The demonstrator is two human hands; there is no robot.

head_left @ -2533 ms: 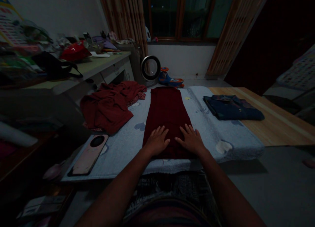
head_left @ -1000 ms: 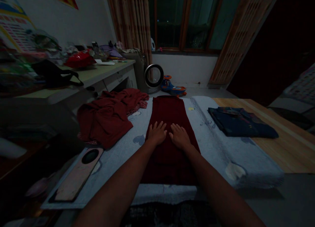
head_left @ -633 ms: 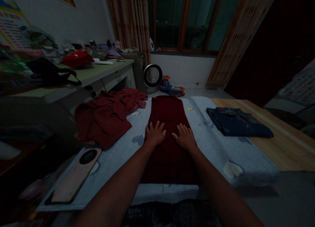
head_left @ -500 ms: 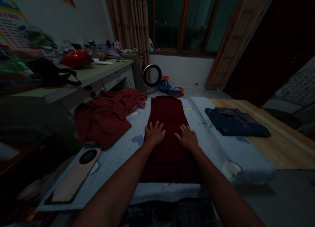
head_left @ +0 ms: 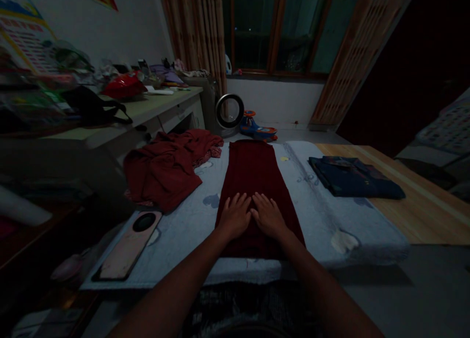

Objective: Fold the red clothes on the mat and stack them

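Note:
A long dark red cloth (head_left: 253, 174), folded into a narrow strip, lies flat on a pale blue blanket (head_left: 323, 215). My left hand (head_left: 235, 215) and my right hand (head_left: 267, 214) rest palm-down side by side on the near half of this cloth, fingers spread, index fingers almost touching. Neither hand holds anything.
A crumpled red garment (head_left: 165, 164) lies left of the strip. A folded dark blue garment (head_left: 354, 176) sits to the right, partly on a wooden surface (head_left: 422, 211). A pink phone (head_left: 128, 245) lies at the blanket's near left. A cluttered desk (head_left: 147, 108) stands at left.
Both hands slid back toward me along the red cloth and came together at its middle. Half a second ago they were farther up and apart.

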